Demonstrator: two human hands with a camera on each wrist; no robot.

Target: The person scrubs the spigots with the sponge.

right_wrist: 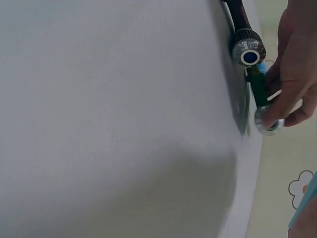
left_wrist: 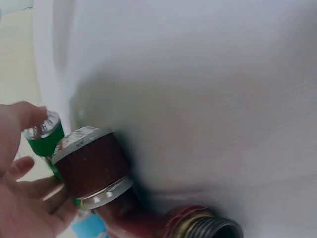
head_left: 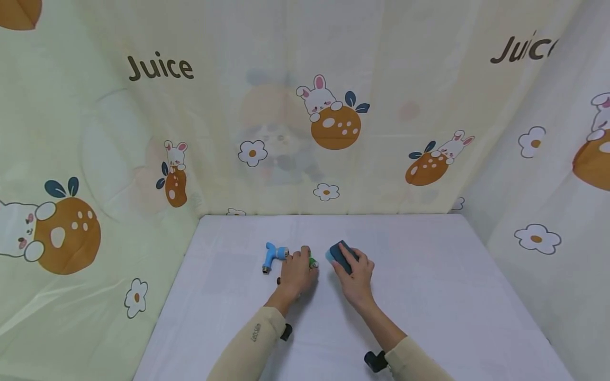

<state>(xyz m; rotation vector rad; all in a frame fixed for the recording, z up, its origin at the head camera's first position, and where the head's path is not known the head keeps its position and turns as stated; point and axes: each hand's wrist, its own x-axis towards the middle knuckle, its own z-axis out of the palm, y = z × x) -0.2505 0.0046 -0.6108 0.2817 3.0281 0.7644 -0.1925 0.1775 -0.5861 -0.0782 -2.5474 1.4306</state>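
Observation:
My left hand (head_left: 296, 275) grips a green tap (left_wrist: 46, 143) with a silver end; the thumb presses that end, and the fingers hide much of it. Close by that hand lies a dark red tap (left_wrist: 91, 166), with a brown collar and a threaded outlet. In the head view my forearm and hand cover most of the red tap. To the left is a light blue tap (head_left: 270, 256). My right hand (head_left: 356, 278) holds a sponge (head_left: 341, 255), dark blue with a lighter blue side, just right of the green tap. Only its edge shows in the right wrist view.
A white cloth covers the table (head_left: 429, 296). Behind it and at both sides hangs a printed curtain (head_left: 209, 132) with rabbits, oranges and flowers. Dark wrist camera mounts (head_left: 375, 362) stick out from the sleeves.

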